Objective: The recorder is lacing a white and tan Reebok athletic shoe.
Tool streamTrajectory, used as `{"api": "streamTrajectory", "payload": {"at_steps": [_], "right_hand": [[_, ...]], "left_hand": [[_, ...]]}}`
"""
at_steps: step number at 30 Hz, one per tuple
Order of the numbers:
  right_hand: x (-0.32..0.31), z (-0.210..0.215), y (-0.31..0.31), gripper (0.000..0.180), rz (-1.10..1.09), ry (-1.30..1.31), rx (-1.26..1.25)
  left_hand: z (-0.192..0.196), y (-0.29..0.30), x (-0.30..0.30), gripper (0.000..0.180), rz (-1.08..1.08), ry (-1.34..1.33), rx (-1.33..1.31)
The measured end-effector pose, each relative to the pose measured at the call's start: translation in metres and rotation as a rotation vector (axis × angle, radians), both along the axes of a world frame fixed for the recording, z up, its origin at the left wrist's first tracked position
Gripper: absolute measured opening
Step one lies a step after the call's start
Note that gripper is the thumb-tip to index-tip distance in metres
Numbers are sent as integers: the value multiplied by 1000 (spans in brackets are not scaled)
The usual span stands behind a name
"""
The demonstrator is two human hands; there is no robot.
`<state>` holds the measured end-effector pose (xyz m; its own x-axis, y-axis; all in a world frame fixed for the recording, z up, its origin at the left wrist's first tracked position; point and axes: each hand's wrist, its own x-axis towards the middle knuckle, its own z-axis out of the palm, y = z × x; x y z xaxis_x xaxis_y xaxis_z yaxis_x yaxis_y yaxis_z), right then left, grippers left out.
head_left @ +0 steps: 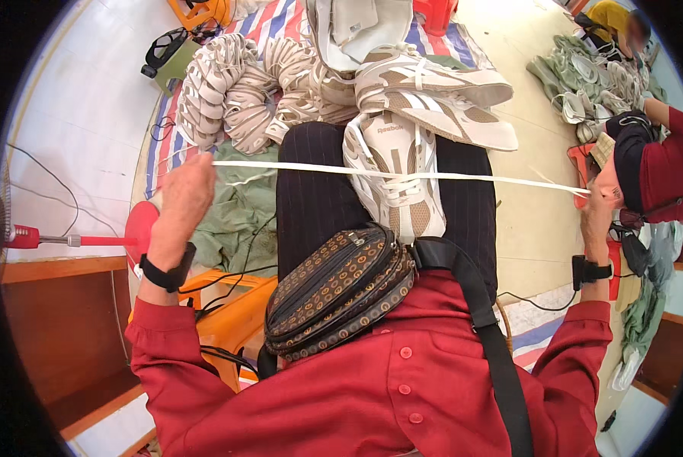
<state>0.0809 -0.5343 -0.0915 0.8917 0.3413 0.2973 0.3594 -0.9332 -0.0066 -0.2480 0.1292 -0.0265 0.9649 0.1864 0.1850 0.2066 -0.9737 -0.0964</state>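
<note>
A white shoelace (pixel 280 165) is stretched almost straight across my lap, pulled wide to both sides. My left hand (pixel 187 194) is closed around its left end, out past my knee. My right hand (pixel 599 209) pinches the other end, far to the right. Between them, a beige and white sneaker upper (pixel 387 135) lies on my thighs, and the lace passes through its lacing area. Two more shoe uppers (pixel 440 110) lie across its far end, one over the other. A patterned waist bag (pixel 337 293) rests at my belly, close to the upper.
Rows of nested shoe uppers (pixel 242 114) lie on a striped sheet at the far left, near a green cloth (pixel 238 217). An orange stool (pixel 238 312) stands by my left side. Another person (pixel 665 164) sits at the right, near more uppers (pixel 585 76).
</note>
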Motion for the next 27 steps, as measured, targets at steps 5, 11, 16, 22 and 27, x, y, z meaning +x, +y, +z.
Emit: {"api": "streamTrajectory", "payload": {"at_steps": [5, 11, 16, 22, 27], "right_hand": [[6, 9, -62, 20, -88, -22, 169], [16, 4, -182, 16, -162, -78, 190], [11, 1, -226, 14, -174, -180, 127], [-5, 9, -293, 13, -298, -63, 323], [-16, 7, -283, 16, -412, -138, 215]], "left_hand": [[12, 67, -38, 16, 269, 29, 223], [17, 142, -81, 27, 474, 91, 228], [11, 209, -143, 23, 473, 16, 243], [-8, 235, -160, 27, 566, 19, 21], [14, 222, -164, 32, 685, 155, 312]]}}
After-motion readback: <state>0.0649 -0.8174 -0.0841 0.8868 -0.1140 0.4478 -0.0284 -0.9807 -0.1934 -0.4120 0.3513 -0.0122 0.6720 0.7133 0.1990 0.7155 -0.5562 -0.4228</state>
